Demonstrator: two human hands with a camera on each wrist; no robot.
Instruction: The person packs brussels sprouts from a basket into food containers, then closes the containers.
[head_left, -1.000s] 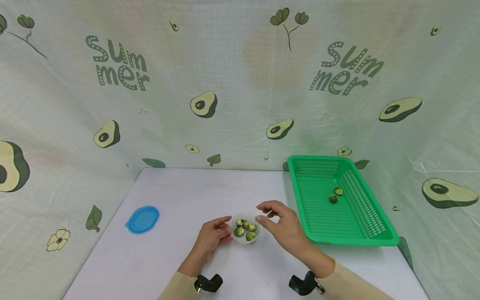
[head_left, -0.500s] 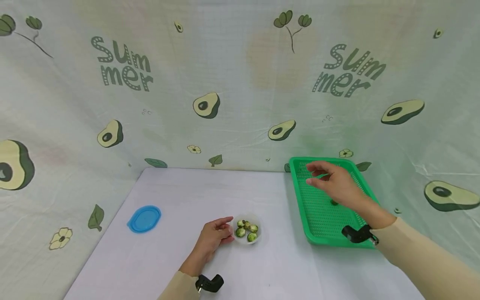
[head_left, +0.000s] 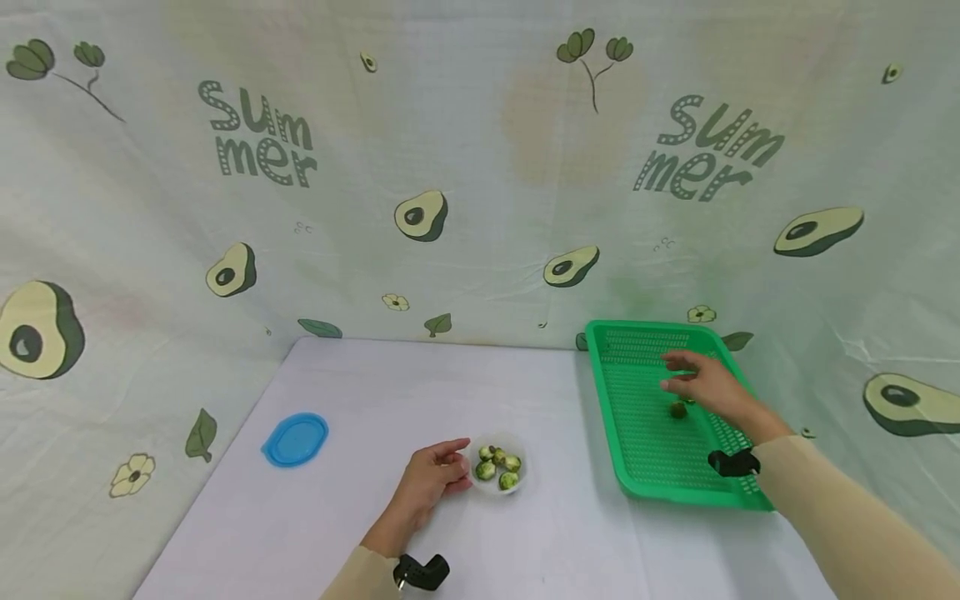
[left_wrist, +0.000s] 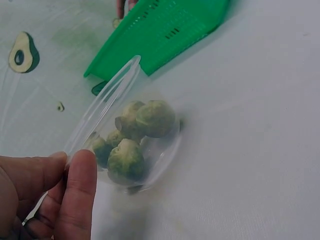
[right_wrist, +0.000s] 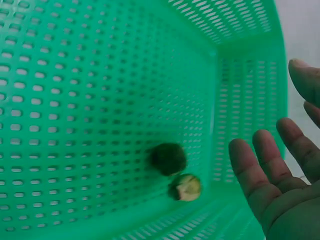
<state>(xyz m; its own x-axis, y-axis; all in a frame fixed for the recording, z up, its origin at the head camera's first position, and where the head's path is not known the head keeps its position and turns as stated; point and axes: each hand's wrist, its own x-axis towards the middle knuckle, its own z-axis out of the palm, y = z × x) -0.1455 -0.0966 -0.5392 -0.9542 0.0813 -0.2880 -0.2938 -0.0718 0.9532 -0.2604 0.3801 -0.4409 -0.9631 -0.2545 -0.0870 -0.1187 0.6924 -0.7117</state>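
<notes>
A small clear bowl stands on the white table with several Brussels sprouts inside. My left hand holds the bowl's left edge; thumb and finger pinch its rim in the left wrist view. Over the green basket hovers my right hand, fingers spread and apart, nothing in them. Below it on the basket floor lie two more sprouts: a dark one and, beside it, one with a pale cut side. In the head view the right hand hides most of the paler one.
A blue lid lies flat on the left part of the table. The basket's raised walls stand at the right. A cloth printed with avocados hangs behind and at both sides.
My right hand has gone from beside the bowl, up and right, to above the sprouts in the basket. The left hand stays at the bowl. The head view has shifted slightly.
</notes>
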